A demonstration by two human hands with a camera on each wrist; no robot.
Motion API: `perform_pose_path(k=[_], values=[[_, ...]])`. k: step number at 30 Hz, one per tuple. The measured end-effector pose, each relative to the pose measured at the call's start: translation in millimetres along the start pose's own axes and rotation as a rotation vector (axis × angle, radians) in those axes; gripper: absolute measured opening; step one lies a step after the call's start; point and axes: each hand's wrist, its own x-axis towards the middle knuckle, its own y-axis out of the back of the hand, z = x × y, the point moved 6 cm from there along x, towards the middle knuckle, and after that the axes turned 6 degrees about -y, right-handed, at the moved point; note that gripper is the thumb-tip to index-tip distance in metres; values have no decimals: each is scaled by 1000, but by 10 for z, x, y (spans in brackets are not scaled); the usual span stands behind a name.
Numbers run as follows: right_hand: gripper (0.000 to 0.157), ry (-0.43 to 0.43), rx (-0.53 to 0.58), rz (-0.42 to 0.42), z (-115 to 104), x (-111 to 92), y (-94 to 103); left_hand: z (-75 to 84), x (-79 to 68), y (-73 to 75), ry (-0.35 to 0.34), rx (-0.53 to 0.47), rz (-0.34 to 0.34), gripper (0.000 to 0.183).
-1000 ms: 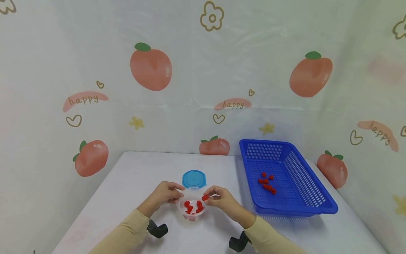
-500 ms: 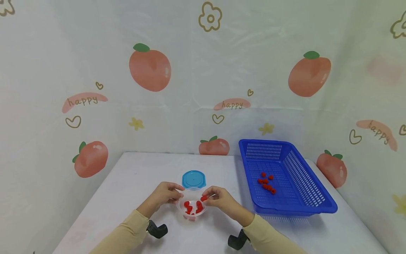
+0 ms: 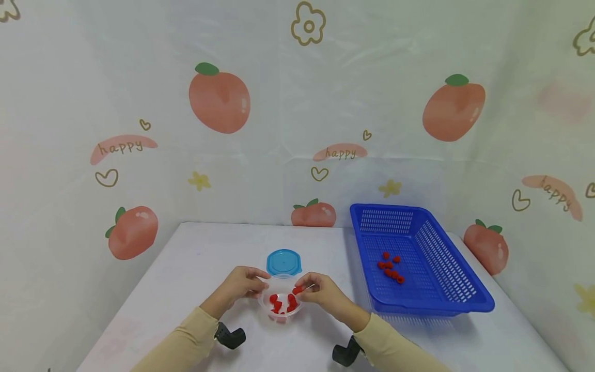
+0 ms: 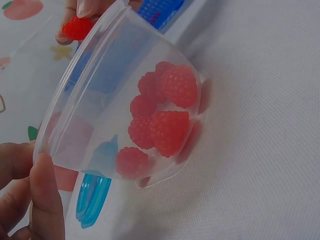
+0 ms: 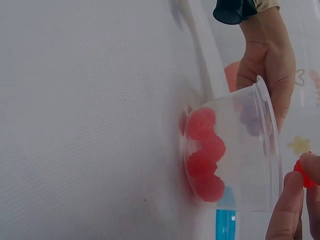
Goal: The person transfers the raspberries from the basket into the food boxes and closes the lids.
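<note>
A clear plastic tub (image 4: 95,112) with several red raspberries (image 4: 172,132) at its bottom stands on the white table. My left hand (image 3: 238,287) pinches the tub's left rim between thumb and fingers, as the left wrist view shows up close. Just over the right rim, my right hand (image 3: 325,295) pinches a single raspberry (image 5: 305,172) between thumb and fingertips. Behind the tub lies a blue lid (image 3: 283,262), flat on the table.
To the right stands a large blue plastic basket (image 3: 465,268), with several more raspberries (image 3: 389,265) on its mesh floor. A fruit-patterned white backdrop (image 3: 269,103) rises behind the white table (image 3: 209,248).
My right hand has shifted slightly left with its raspberry, inward over the tub's rim. The left hand and the tub stay where they were.
</note>
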Motion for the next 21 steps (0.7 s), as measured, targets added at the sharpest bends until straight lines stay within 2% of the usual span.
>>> perform_pose_path(k=[21], values=[[25, -1, -2, 18, -56, -27, -35, -30, 15, -3, 5, 6, 7, 26]])
